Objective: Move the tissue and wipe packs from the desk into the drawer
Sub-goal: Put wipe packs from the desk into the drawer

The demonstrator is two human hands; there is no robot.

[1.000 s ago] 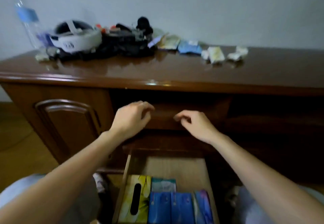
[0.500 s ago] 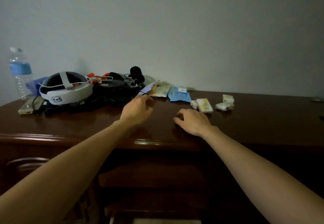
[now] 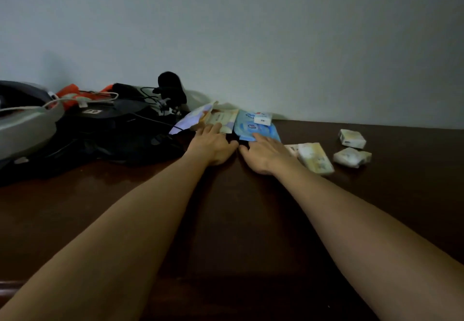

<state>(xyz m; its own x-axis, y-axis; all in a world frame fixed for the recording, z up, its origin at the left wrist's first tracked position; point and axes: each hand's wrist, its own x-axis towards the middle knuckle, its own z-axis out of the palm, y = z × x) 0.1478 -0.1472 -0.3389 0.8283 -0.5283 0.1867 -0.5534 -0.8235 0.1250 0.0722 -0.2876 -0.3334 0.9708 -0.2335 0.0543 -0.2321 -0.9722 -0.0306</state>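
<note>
Both forearms stretched forward across a dark, glossy wooden surface (image 3: 226, 220), toward its far edge by a pale wall.

Left hand (image 3: 213, 146) flat, palm down, fingers released and spread, tips resting on the near edge of a cream wipe pack (image 3: 222, 118). No grip on it: fingers lying on top, none curled underneath.

Right hand (image 3: 263, 153) likewise flat and released, fingertips touching the near edge of a blue wipe pack (image 3: 253, 127). Thumbs of the two hands nearly meeting between the packs.

Cream and blue packs side by side, touching, close to the wall. A small white box (image 3: 263, 119) sitting on the far end of the blue one. A pale lilac pack (image 3: 187, 123) leaning just left of the cream one, partly under it.

Right of the right hand, just beside the wrist, a yellowish tissue pack (image 3: 315, 158), with a smaller pale one (image 3: 291, 148) partly hidden behind the hand. Farther right, well apart from the hands, two small tissue packs: one nearer the wall (image 3: 352, 138), one nearer the viewer (image 3: 351, 157).

Left part of the surface crowded: black gear with tangled cables (image 3: 118, 130), a black foam-tipped microphone (image 3: 170, 83), something orange (image 3: 71, 93), and at the far left edge a grey-and-white headset (image 3: 25, 125), cropped.

Drawer out of view. All packs on the surface.
</note>
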